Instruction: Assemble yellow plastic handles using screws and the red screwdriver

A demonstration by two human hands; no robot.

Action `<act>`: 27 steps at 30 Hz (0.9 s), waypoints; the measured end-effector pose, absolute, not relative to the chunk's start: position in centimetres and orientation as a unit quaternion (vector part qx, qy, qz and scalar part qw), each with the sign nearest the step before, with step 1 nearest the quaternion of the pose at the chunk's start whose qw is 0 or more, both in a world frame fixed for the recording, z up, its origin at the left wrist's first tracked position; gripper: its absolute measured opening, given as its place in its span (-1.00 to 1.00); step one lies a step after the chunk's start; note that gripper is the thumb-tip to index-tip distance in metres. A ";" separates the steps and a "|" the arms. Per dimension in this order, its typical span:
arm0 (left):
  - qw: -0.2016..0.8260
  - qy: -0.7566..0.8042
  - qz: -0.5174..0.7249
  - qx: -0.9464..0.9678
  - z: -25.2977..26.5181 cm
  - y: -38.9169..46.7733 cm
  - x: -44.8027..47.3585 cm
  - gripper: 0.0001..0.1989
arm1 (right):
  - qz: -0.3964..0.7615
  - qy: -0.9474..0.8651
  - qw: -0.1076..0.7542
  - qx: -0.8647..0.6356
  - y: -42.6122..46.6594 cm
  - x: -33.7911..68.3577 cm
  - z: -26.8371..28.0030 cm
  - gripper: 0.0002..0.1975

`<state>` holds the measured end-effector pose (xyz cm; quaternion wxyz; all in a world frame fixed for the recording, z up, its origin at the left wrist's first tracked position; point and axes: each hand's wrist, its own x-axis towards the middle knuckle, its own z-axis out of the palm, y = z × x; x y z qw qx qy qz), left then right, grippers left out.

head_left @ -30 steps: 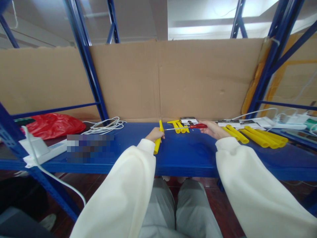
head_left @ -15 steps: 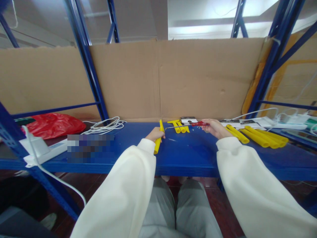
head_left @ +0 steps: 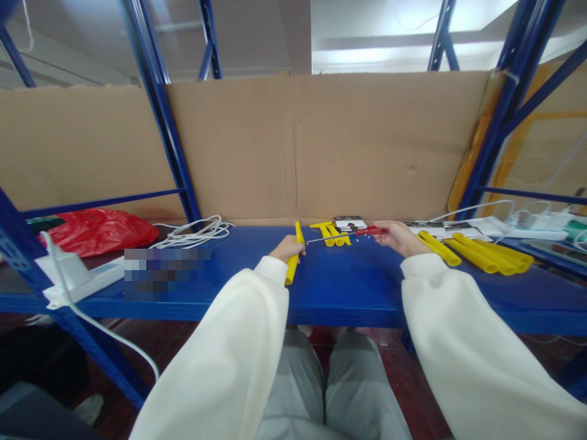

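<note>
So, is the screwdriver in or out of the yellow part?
Out, apparently: the tip of the screwdriver shows just right of the yellow part in the left hand.

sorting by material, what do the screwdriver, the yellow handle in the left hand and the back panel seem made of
Screwdriver: shaft probably polished metal, from its grey sheen; grip likely glossy red plastic, given its shine.
Yellow handle: probably smooth plastic, evenly coloured, though painted metal is possible.
Back panel: matt cardboard, judging by its creases and ragged top.
</note>
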<state>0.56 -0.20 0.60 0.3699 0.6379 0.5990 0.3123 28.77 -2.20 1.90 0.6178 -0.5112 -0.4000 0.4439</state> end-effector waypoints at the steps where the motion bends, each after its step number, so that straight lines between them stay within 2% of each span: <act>1: 0.375 0.598 0.314 0.635 0.6 -0.2 0.6 -0.84 | 0.445 -0.403 0.617 -0.509 -2.1 28.9 1.8 -0.81; 12: 0.425 0.566 0.336 0.621 0.7 -0.1 0.5 -0.84 | 0.462 -0.398 0.612 -0.503 -2.1 28.7 1.9 -0.78; 17: 0.423 0.566 0.333 0.624 0.6 0.1 0.4 -0.80 | 0.460 -0.389 0.613 -0.511 -2.8 28.1 2.4 -0.73; 27: 0.419 0.576 0.339 0.615 0.5 0.3 0.5 -0.77 | 0.467 -0.391 0.608 -0.509 -2.9 28.1 2.4 -0.76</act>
